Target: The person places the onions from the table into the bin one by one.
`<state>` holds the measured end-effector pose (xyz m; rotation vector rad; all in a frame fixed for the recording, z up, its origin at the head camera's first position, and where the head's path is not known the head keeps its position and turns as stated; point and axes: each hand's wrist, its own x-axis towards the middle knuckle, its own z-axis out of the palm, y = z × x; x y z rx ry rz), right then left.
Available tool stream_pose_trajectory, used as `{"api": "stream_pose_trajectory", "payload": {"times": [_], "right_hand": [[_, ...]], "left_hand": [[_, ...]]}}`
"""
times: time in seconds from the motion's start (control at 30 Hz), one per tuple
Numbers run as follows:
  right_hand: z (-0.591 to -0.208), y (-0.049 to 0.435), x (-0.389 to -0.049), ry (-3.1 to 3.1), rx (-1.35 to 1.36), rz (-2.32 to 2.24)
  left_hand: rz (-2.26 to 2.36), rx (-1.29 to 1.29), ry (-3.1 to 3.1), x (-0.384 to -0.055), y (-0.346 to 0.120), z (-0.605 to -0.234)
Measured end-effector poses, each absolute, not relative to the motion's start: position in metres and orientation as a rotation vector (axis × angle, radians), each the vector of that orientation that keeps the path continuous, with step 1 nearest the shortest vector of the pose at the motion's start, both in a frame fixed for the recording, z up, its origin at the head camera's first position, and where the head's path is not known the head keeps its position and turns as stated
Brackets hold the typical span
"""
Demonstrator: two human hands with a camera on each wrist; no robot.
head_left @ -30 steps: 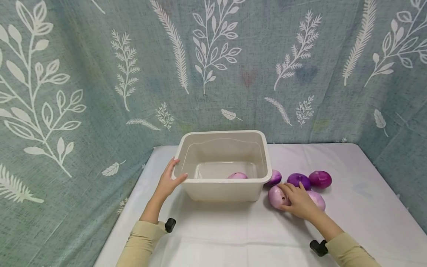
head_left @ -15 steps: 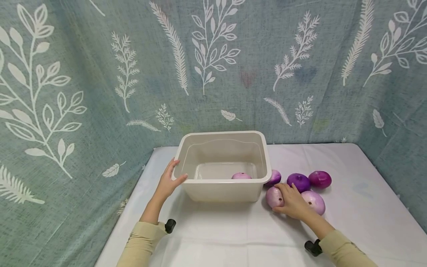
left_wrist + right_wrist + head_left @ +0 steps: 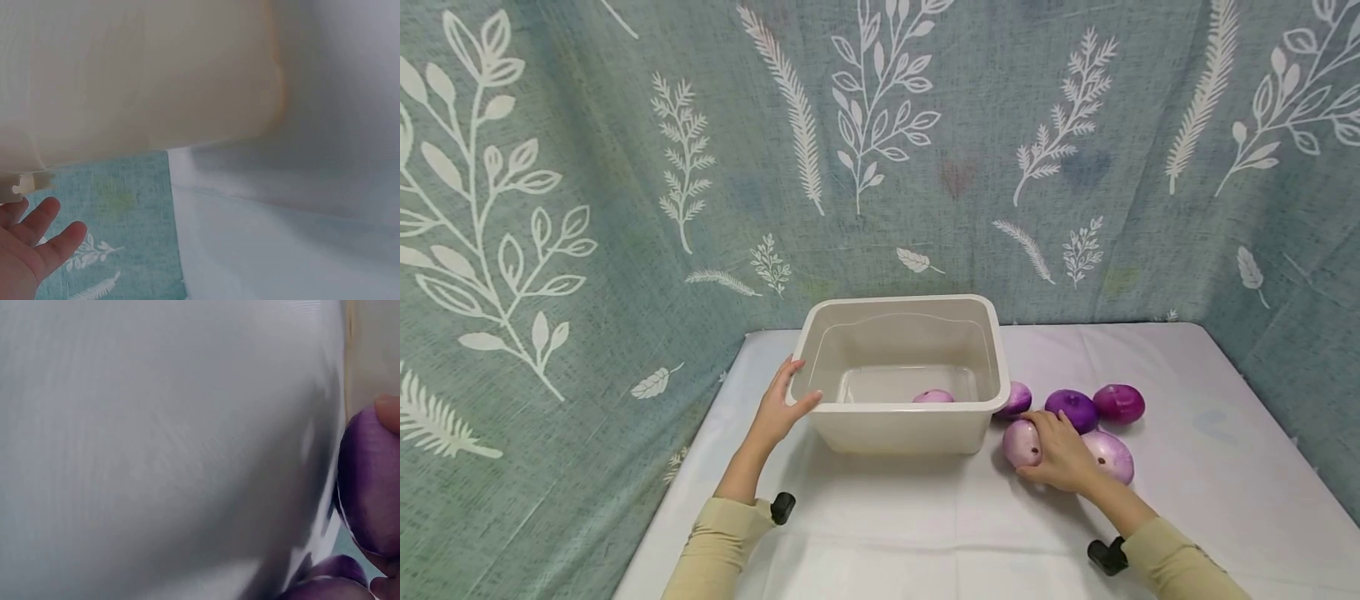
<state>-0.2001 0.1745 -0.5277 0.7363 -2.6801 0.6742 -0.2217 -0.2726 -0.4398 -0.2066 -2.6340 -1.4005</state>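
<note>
The beige plastic bin (image 3: 895,429) stands upright on the table. At its left front corner my left hand (image 3: 778,412) holds the rim, thumb and index finger lying over the edge. In the left wrist view several fingers (image 3: 61,245) are spread below the rim. My right hand (image 3: 1062,454) grips a pale purple onion (image 3: 1022,443) to the right of the bin; its palm side is hidden. Seen from the right wrist, the thumb presses the side of that onion (image 3: 370,481). Inside the bin lies another pale purple onion (image 3: 934,397), partly hidden by the front wall.
Around my right hand lie a second pale onion (image 3: 1111,458), a dark purple onion (image 3: 1072,410) and a magenta onion (image 3: 1119,403). One more purple onion (image 3: 1018,398) sits against the bin's right side. A leaf-patterned curtain (image 3: 955,242) hangs behind the white-covered table (image 3: 895,508).
My right hand shifted slightly left with the gripped onion, then a touch back right, uncovering more of the second pale onion. The onion in the bin rocked right and back. My left hand stayed put.
</note>
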Motion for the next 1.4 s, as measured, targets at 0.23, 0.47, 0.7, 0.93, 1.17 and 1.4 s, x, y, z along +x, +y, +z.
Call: {"api": "stream_pose_trajectory", "payload": {"times": [0.23, 0.47, 0.7, 0.93, 1.17, 1.4], "right_hand": [[-0.516, 0.187, -0.2, -2.699, 0.679, 0.773], [-0.499, 0.2, -0.207, -2.716, 0.617, 0.815], [-0.477, 0.21, -0.218, -2.786, 0.558, 0.836], [-0.452, 0.216, -0.226, -2.759, 0.572, 0.863], [-0.45, 0.214, -0.23, -2.862, 0.652, 0.789], [-0.47, 0.198, -0.209, -2.969, 0.885, 0.798]], "left_hand": [[-1.416, -0.216, -2.64, -0.223, -0.273, -0.44], [-1.394, -0.206, -2.648, -0.222, -0.273, -0.439], [-1.409, -0.214, -2.636, -0.223, -0.274, -0.441], [-1.406, -0.212, -2.645, -0.224, -0.275, -0.441], [-1.395, -0.215, -2.645, -0.224, -0.273, -0.438], [-1.42, -0.206, -2.653, -0.217, -0.268, -0.429]]}}
